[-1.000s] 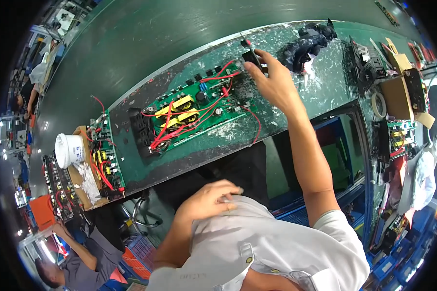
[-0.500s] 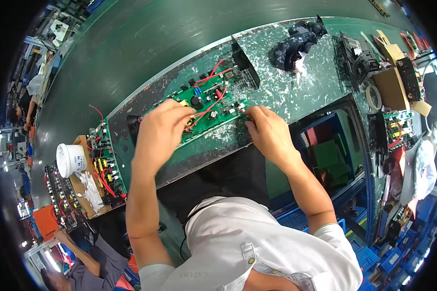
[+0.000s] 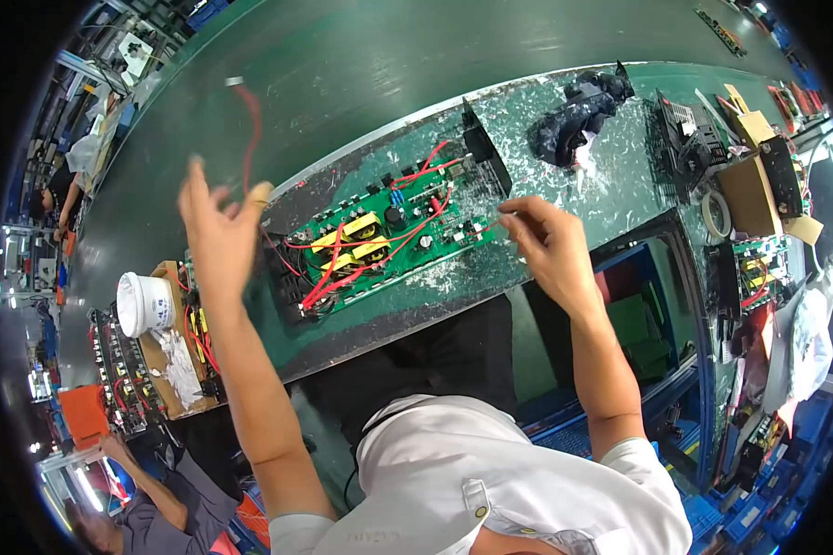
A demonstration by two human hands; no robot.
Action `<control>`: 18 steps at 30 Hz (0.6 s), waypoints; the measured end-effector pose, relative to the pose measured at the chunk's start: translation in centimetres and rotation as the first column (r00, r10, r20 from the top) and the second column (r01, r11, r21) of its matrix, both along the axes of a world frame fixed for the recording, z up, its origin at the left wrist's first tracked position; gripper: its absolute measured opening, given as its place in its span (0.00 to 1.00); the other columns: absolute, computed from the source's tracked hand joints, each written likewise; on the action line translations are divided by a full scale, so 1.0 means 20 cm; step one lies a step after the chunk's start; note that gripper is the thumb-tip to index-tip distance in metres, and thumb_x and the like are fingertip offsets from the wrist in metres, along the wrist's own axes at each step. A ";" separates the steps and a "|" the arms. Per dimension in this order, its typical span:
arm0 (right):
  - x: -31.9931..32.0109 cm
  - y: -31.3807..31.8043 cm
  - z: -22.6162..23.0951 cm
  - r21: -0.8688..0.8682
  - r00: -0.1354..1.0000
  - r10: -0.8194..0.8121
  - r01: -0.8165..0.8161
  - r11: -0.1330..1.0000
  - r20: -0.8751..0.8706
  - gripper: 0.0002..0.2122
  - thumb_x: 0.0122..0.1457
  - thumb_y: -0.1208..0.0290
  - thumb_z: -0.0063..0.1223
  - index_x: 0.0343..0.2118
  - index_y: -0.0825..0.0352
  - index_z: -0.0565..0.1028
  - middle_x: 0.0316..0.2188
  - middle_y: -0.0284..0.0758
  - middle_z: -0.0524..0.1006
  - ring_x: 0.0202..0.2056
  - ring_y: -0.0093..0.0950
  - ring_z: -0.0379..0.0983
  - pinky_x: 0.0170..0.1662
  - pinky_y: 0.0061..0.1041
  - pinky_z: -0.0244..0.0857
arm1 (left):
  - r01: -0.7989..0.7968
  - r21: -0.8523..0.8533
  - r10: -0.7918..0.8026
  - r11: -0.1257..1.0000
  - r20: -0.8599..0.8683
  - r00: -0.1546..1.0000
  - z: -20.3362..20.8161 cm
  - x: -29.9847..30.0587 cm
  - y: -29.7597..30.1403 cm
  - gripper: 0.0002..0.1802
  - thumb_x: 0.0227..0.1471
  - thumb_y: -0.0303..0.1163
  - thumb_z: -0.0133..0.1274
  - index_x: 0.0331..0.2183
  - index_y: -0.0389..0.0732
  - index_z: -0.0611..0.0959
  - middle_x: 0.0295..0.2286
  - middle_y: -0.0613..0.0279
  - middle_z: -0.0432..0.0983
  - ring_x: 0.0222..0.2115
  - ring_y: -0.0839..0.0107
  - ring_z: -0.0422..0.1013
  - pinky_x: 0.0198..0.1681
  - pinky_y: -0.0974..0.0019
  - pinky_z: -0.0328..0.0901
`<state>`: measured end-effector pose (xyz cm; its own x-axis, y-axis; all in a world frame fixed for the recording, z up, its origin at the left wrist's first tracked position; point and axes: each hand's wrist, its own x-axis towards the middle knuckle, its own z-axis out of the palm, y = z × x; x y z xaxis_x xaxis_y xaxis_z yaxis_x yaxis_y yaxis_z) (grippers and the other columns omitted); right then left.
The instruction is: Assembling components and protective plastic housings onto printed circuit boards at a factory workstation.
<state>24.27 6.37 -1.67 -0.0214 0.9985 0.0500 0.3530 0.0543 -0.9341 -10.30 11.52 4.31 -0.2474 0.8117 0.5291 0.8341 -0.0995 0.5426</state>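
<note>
Between the left hand (image 3: 220,236), blurred so its grip on a red cable (image 3: 254,125) cannot be told, and the right hand (image 3: 551,242), pinching a thin wire (image 3: 491,226), a circuit board (image 3: 403,236) lies on the desk (image 3: 611,185), probably stiff but fragile, best held by its edges.

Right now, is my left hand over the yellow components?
No, your left hand is to the left of the yellow components.

Off-white shirt (image 3: 435,444), short sleeves (image 3: 652,476), fabric tab (image 3: 473,492), round yellowish buttons (image 3: 480,511), bare hands (image 3: 563,254)
</note>
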 end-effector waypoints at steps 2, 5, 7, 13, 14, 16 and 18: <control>0.04 0.01 -0.01 -0.010 0.999 -0.034 0.034 0.999 -0.005 0.06 0.61 0.75 0.54 0.39 0.70 0.78 0.24 0.26 0.75 0.25 0.14 0.66 0.28 0.16 0.60 | 0.056 0.064 -0.034 0.996 -0.299 0.954 0.09 0.20 -0.06 0.41 0.46 0.31 0.65 0.59 0.39 0.65 0.56 0.46 0.59 0.54 0.51 0.64 0.57 0.57 0.61; 0.04 0.00 -0.01 -0.058 0.993 -0.026 0.020 0.998 -0.112 0.07 0.62 0.76 0.54 0.40 0.71 0.78 0.27 0.28 0.77 0.29 0.15 0.69 0.33 0.15 0.63 | 0.473 -0.206 -0.507 0.857 -0.162 0.847 0.10 0.35 -0.12 0.28 0.42 0.29 0.64 0.48 0.40 0.77 0.46 0.54 0.73 0.50 0.54 0.67 0.55 0.57 0.61; 0.05 0.00 -0.04 -0.048 0.974 -0.041 0.031 0.998 -0.224 0.08 0.62 0.76 0.53 0.42 0.71 0.77 0.28 0.29 0.77 0.30 0.16 0.71 0.35 0.15 0.64 | 0.534 -0.402 -0.644 0.743 -0.213 0.735 -0.01 0.38 -0.12 0.22 0.44 0.29 0.62 0.44 0.39 0.79 0.45 0.55 0.72 0.46 0.54 0.68 0.51 0.55 0.63; 0.12 -0.02 -0.09 -0.086 0.957 -0.081 0.059 0.995 -0.279 0.08 0.62 0.76 0.54 0.42 0.71 0.77 0.30 0.30 0.79 0.29 0.16 0.73 0.34 0.16 0.65 | 0.520 -0.454 -0.608 0.723 -0.063 0.791 -0.06 0.37 -0.08 0.07 0.49 0.30 0.57 0.32 0.38 0.81 0.28 0.52 0.77 0.28 0.53 0.74 0.33 0.55 0.67; 0.14 -0.02 -0.09 -0.101 0.959 -0.103 0.079 0.992 -0.262 0.08 0.61 0.76 0.54 0.42 0.71 0.77 0.30 0.30 0.79 0.29 0.16 0.72 0.34 0.16 0.65 | 0.523 -0.414 -0.575 0.745 -0.002 0.818 -0.05 0.34 -0.06 0.07 0.50 0.30 0.57 0.33 0.38 0.81 0.29 0.54 0.78 0.28 0.57 0.74 0.33 0.57 0.67; 0.16 -0.03 -0.12 -0.108 0.979 -0.137 0.122 0.987 -0.148 0.07 0.60 0.75 0.56 0.39 0.72 0.78 0.28 0.29 0.78 0.28 0.15 0.71 0.32 0.15 0.65 | 0.451 -0.456 -0.421 0.768 0.173 0.891 0.03 0.27 -0.03 0.08 0.52 0.29 0.57 0.36 0.39 0.82 0.29 0.59 0.79 0.26 0.67 0.75 0.31 0.64 0.67; 0.20 -0.04 -0.13 -0.118 0.989 -0.136 0.129 0.985 -0.057 0.06 0.60 0.76 0.56 0.38 0.72 0.78 0.26 0.28 0.77 0.27 0.15 0.69 0.32 0.15 0.64 | 0.302 -0.476 -0.263 0.826 0.150 0.953 0.05 0.17 0.02 0.08 0.52 0.29 0.57 0.36 0.38 0.81 0.27 0.59 0.78 0.25 0.72 0.74 0.31 0.68 0.67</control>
<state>28.22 5.58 -4.31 0.1109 0.9916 -0.0671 0.2883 -0.0967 -0.9526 -6.91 11.94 5.35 0.0102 0.9993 0.0353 0.7656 -0.0305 0.6425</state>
